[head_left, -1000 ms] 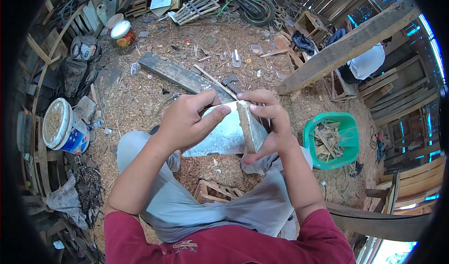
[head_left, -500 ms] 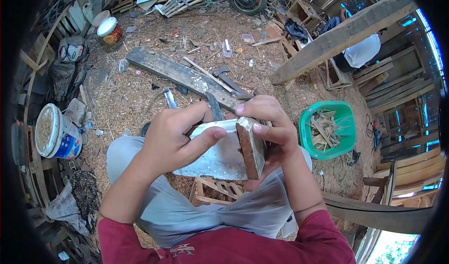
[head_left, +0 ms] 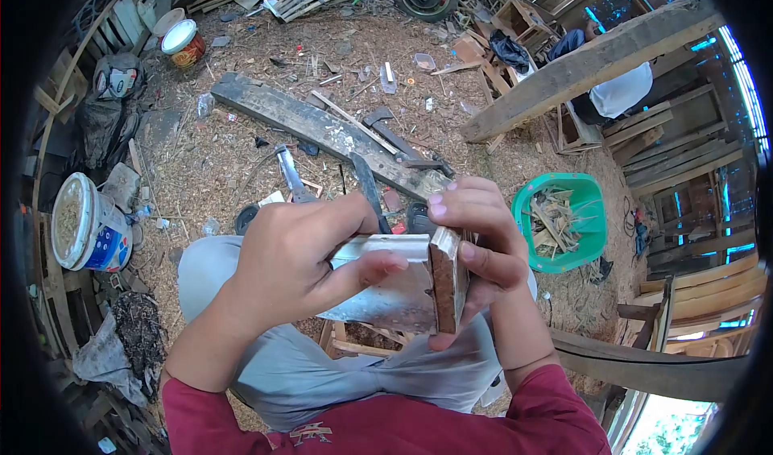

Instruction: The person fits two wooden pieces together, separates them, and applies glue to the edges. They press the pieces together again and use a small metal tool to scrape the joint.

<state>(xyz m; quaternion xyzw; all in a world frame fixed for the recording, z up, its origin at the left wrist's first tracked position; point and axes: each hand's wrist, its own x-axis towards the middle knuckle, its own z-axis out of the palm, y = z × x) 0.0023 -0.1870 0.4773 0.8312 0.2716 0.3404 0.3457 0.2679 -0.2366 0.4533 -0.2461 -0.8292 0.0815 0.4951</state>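
My left hand (head_left: 302,254) is closed on a whitish flat panel (head_left: 394,294), thumb on its near face and fingers behind the top edge. My right hand (head_left: 483,254) grips a short wooden block (head_left: 447,282) with a rough brown edge, standing upright against the panel's right end. Both pieces are over my lap, between my knees. Just beyond them, a dark flat bar (head_left: 366,185) slants down behind my left hand. The fingertips behind both pieces are partly hidden.
A thick plank (head_left: 298,121) lies on the floor ahead, with a hammer (head_left: 431,165) at its near end. A green tub (head_left: 600,221) of wood scraps stands right, a white bucket (head_left: 76,221) left. A post (head_left: 588,68) slants at upper right; a person (head_left: 620,93) is behind it.
Both hands have moved slightly down and to the right with the panel and block. The panel is tilted more edge-on, and the tools on the floor behind show more.
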